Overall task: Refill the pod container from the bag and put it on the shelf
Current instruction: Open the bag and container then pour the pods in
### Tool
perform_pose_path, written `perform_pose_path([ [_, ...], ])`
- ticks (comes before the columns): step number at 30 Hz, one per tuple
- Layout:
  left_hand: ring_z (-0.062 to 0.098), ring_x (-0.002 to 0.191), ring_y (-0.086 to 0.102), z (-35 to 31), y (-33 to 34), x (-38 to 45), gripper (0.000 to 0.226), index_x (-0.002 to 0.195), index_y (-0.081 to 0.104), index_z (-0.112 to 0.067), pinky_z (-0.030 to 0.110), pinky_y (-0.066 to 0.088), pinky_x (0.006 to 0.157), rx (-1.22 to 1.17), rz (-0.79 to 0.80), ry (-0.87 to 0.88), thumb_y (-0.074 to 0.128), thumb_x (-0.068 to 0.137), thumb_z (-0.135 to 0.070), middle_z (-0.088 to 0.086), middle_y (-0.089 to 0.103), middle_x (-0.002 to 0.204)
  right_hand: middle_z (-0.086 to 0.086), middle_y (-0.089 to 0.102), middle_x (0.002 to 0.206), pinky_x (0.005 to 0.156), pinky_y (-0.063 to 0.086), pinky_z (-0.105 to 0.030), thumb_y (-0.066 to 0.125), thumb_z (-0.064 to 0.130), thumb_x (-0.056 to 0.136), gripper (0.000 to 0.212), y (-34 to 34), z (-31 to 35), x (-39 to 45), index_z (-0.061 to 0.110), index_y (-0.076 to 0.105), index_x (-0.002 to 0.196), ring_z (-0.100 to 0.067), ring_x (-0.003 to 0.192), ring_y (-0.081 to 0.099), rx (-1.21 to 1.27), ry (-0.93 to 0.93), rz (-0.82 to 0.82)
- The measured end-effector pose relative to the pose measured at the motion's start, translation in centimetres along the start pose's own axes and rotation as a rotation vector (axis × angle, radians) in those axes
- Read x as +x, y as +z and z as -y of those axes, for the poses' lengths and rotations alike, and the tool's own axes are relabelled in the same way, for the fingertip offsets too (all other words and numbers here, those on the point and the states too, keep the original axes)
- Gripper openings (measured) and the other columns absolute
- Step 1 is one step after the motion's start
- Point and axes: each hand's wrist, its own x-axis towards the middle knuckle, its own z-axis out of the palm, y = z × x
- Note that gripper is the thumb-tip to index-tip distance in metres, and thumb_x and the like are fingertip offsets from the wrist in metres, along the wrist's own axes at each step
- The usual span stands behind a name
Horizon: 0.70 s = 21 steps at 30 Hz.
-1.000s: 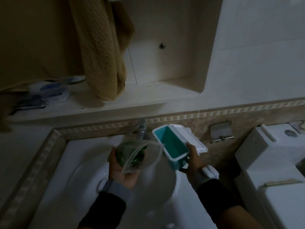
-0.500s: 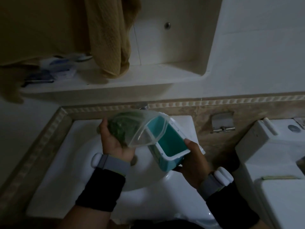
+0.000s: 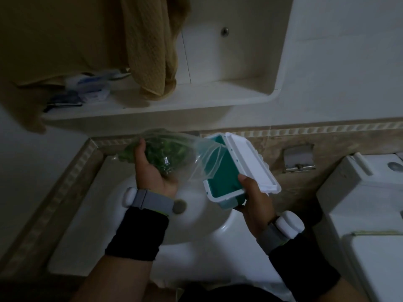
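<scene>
My left hand (image 3: 150,171) grips a clear plastic bag (image 3: 174,152) with green pods bunched at its closed end. The bag lies tilted, and its open mouth hangs over the teal pod container (image 3: 222,182). My right hand (image 3: 254,200) holds that container from below at its near end, above the sink. The container's white lid (image 3: 250,164) is flipped open to the right. Its teal inside shows no pods that I can make out. The white shelf (image 3: 196,101) runs along the wall above the sink.
A white sink basin (image 3: 196,221) lies under both hands. A tan towel (image 3: 152,51) hangs over the shelf's middle, and blue-and-white packets (image 3: 87,88) sit at its left end. A white toilet tank (image 3: 359,192) stands at the right, with a metal holder (image 3: 298,159) on the wall.
The bag has swung from upright to tilted, its mouth now over the container's opening. Both hands have risen and drawn closer together. The view has dropped lower over the sink.
</scene>
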Motion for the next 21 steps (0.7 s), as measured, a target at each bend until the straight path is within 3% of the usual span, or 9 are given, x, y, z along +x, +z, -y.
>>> perform_pose_path([
  [5,0.028,0.083,0.078,-0.4,0.9,0.4,0.038,0.103,0.078,-0.020,0.045,0.061,0.064,0.026,-0.074,0.056,0.062,0.088,-0.051,0.007,0.080,0.098,0.011,0.078,0.101,0.087,0.058,-0.057,0.075,0.052,0.060,0.030,0.2,0.1,0.6,0.057,0.073,0.090,-0.016,0.093,0.075,-0.008,0.003,-0.037],
  [10,0.033,0.114,0.069,-0.5,1.8,1.2,0.058,0.133,0.065,-0.016,0.049,0.059,0.081,0.077,-0.175,0.100,0.070,0.083,-0.046,0.010,0.070,0.130,0.012,0.078,0.100,0.077,0.062,-0.047,0.074,0.057,0.057,0.043,0.5,0.5,0.9,0.048,0.072,0.099,-0.016,0.094,0.074,-0.040,0.016,-0.071],
  [12,0.031,0.104,0.074,-0.4,2.0,1.3,0.057,0.128,0.068,-0.016,0.048,0.059,0.078,0.092,-0.203,0.132,0.074,0.080,-0.045,0.009,0.074,0.123,0.011,0.078,0.100,0.069,0.061,-0.040,0.074,0.059,0.056,0.056,0.7,0.6,1.0,0.039,0.070,0.108,-0.017,0.095,0.073,-0.052,0.028,-0.093],
  [14,0.027,0.093,0.077,-0.2,2.3,1.5,0.050,0.120,0.073,-0.018,0.048,0.060,0.076,0.113,-0.238,0.153,0.077,0.077,-0.044,0.006,0.078,0.113,0.010,0.078,0.101,0.069,0.062,-0.040,0.074,0.060,0.055,0.061,0.7,0.7,1.2,0.037,0.068,0.111,-0.016,0.095,0.072,-0.053,0.031,-0.105],
  [17,0.029,0.098,0.076,-0.1,2.6,1.8,0.050,0.119,0.073,-0.019,0.056,0.059,0.083,0.146,-0.274,0.169,0.079,0.076,-0.044,0.007,0.077,0.114,0.017,0.078,0.095,0.075,0.062,-0.046,0.073,0.059,0.056,0.048,0.7,0.8,1.7,0.045,0.068,0.102,-0.014,0.095,0.072,-0.060,0.028,-0.100],
  [21,0.033,0.108,0.072,0.1,3.3,1.9,0.069,0.129,0.067,-0.015,0.064,0.055,0.091,0.158,-0.286,0.226,0.081,0.068,-0.042,0.011,0.072,0.125,0.020,0.078,0.090,0.079,0.062,-0.047,0.073,0.059,0.054,0.035,0.9,0.8,2.2,0.050,0.071,0.088,-0.008,0.087,0.073,-0.055,0.055,-0.085],
])
